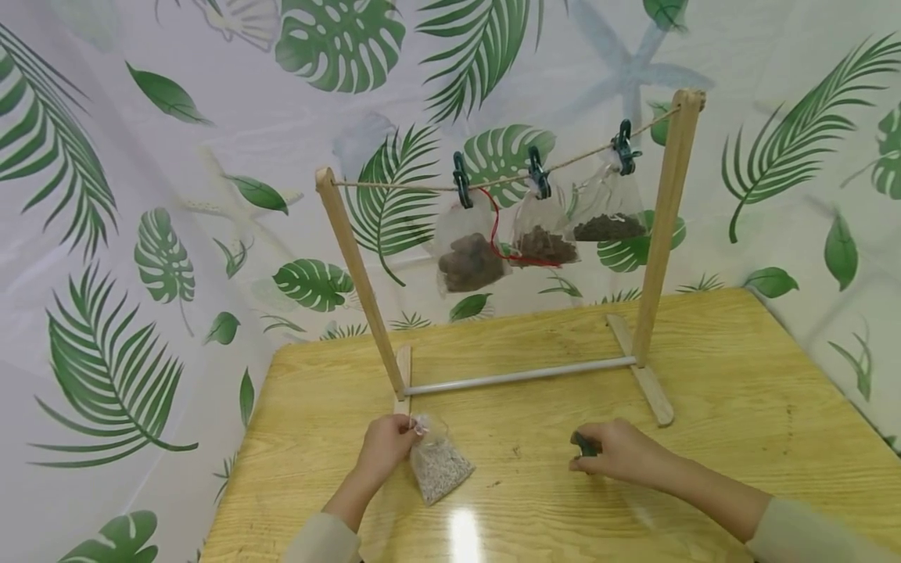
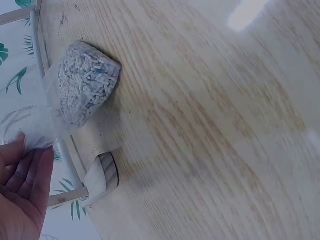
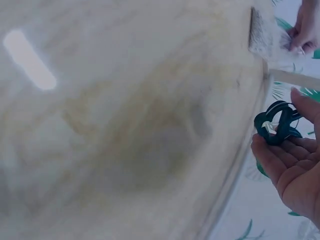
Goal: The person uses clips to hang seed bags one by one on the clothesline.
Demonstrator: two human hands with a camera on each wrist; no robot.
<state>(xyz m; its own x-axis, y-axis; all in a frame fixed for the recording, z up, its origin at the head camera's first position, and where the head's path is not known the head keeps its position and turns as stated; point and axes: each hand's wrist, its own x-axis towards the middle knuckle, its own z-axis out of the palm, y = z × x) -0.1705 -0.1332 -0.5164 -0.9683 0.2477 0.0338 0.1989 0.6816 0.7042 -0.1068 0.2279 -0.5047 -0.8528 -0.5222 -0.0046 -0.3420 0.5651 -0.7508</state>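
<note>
My left hand [image 1: 386, 448] pinches the gathered top of a clear plastic bag [image 1: 440, 467] holding pale, whitish pellets. In the left wrist view the pellets [image 2: 85, 82] bulge at the bottom of the bag, with a bluish bit among them. Between the thumb and fingers of my right hand [image 1: 619, 451] is a dark green clip [image 3: 277, 122], apart from the bag. Three clear bags hang by similar clips from a string: one with brown lumps [image 1: 472, 264], one with reddish-brown pieces [image 1: 545, 245], one with dark granules [image 1: 609, 227].
A wooden frame with a left post [image 1: 362, 285], a right post [image 1: 665, 234] and a white crossbar [image 1: 521, 377] stands on the wood-grain table [image 1: 760, 438]. The string [image 1: 394, 186] runs between the post tops. A red cord [image 1: 495, 227] dangles near the bags. Leaf-patterned cloth lies behind.
</note>
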